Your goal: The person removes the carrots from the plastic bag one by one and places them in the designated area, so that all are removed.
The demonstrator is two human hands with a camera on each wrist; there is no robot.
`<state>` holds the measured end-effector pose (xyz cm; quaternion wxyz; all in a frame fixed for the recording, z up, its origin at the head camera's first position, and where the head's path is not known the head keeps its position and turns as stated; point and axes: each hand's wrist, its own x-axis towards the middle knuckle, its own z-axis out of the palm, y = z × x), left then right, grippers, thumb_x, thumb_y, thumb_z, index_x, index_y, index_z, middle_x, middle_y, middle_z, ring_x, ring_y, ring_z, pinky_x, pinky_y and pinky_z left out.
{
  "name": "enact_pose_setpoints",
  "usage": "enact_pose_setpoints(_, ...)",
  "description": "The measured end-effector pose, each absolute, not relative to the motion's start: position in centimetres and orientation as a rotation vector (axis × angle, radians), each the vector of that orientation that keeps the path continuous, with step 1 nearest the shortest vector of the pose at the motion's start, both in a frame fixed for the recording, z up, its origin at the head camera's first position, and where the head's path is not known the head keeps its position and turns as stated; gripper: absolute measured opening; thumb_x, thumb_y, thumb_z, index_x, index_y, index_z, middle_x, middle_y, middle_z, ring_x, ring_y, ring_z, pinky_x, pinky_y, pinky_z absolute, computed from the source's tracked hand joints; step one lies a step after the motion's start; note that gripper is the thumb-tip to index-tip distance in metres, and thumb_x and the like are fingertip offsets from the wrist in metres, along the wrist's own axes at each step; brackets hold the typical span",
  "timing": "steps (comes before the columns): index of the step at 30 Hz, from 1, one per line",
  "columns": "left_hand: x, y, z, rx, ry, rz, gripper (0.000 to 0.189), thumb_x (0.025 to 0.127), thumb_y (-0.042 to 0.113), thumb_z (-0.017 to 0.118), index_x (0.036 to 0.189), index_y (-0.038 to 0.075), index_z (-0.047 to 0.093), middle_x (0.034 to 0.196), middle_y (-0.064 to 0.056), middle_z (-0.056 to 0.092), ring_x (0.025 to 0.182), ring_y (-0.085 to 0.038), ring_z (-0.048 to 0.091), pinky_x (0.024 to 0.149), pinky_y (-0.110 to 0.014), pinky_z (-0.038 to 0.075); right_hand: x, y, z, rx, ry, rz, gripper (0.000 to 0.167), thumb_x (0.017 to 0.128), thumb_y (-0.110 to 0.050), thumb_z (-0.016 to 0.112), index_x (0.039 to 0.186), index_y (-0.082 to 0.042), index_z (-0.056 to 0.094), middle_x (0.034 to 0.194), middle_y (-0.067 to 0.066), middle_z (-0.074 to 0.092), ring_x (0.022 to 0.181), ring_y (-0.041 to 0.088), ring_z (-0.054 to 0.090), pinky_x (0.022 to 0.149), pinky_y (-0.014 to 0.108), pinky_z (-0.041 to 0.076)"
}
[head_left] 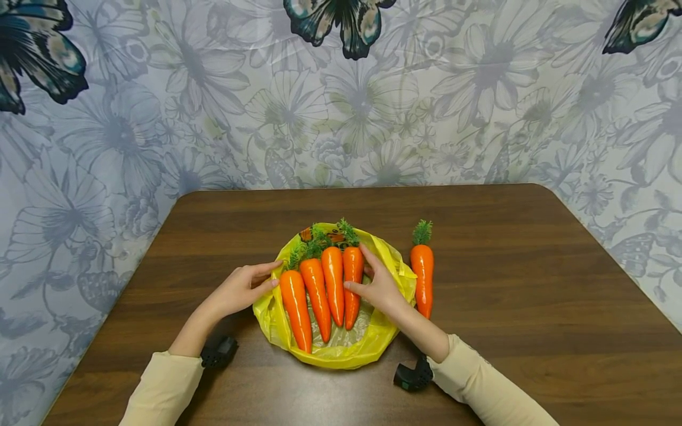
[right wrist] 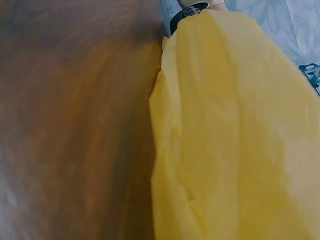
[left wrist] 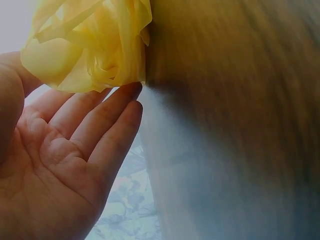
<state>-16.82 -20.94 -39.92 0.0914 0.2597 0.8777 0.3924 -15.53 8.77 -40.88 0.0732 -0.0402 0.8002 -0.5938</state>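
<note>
"Which carrot is in hand?"

"The rightmost carrot (head_left: 352,266) of four inside the yellow plastic bag (head_left: 346,358). The other three carrots (head_left: 333,284) lie beside it, green tops pointing away from the person."

"Why is the bag spread so wide?"

"Probably so a hand can reach in from above without snagging the rim. The shared direction of the tops likely keeps the row tidy."

"And the right hand (head_left: 382,289)?"

"It comes in over the bag's right side, thumb across the carrot and fingers along its far edge, apparently pinching it. The right wrist view shows only plastic there."

"The left hand (head_left: 246,288)?"

"Fingers straight and slightly spread, touching the left rim, perhaps to steady it. I can't see the thumb's tip in the wrist view."

"Anything outside?"

"A lone carrot (head_left: 423,275) on the brown table (head_left: 533,266), just right of the bag."
</note>
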Motion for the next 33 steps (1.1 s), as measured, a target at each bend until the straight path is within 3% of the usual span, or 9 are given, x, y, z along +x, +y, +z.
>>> enact_pose_setpoints(6, -16.9, -21.0, -39.9, 0.766, 2.606, 1.168, 0.044, 0.095, 0.014, 0.057, 0.132, -0.009, 0.047, 0.130, -0.025, 0.048, 0.114, -0.035, 0.052, 0.090, -0.045, 0.044, -15.7, 9.0, -40.8, -0.085, 2.254, -1.868, 0.081, 0.085, -0.001, 0.068, 0.150, -0.015, 0.023, 0.151, 0.014, 0.020, 0.130, 0.035, 0.032, 0.090, 0.042, 0.046)
enact_pose_setpoints(15, -16.8, -21.0, -39.9, 0.760, 2.600, 1.177, 0.045, 0.095, 0.014, 0.057, 0.132, -0.009, 0.047, 0.131, -0.025, 0.048, 0.114, -0.035, 0.051, 0.090, -0.045, 0.044, -15.7, 9.5, -40.1, -0.038, 2.083, -1.958, 0.081, 0.085, -0.001, 0.067, 0.150, -0.022, 0.023, 0.154, 0.006, 0.010, 0.135, 0.035, 0.022, 0.099, 0.046, 0.036)
enact_pose_setpoints(24, -16.9, -21.0, -39.9, 0.766, 2.599, 1.174, 0.045, 0.095, 0.015, 0.057, 0.132, -0.008, 0.047, 0.131, -0.025, 0.048, 0.114, -0.035, 0.051, 0.090, -0.044, 0.045, -15.8, 10.1, -39.7, -0.075, 2.000, -2.017, 0.080, 0.087, 0.000, 0.064, 0.151, -0.021, 0.020, 0.154, 0.005, 0.012, 0.133, 0.033, 0.027, 0.092, 0.041, 0.044)
enact_pose_setpoints(33, -16.7, -20.9, -39.9, 0.787, 2.613, 1.169, 0.044, 0.095, 0.014, 0.057, 0.131, -0.009, 0.048, 0.131, -0.025, 0.048, 0.113, -0.035, 0.053, 0.089, -0.044, 0.045, -15.9, 10.8, -38.6, -0.123, 1.954, -2.064, 0.082, 0.088, 0.001, 0.063, 0.152, -0.018, 0.015, 0.154, 0.006, 0.010, 0.133, 0.029, 0.028, 0.096, 0.040, 0.041)
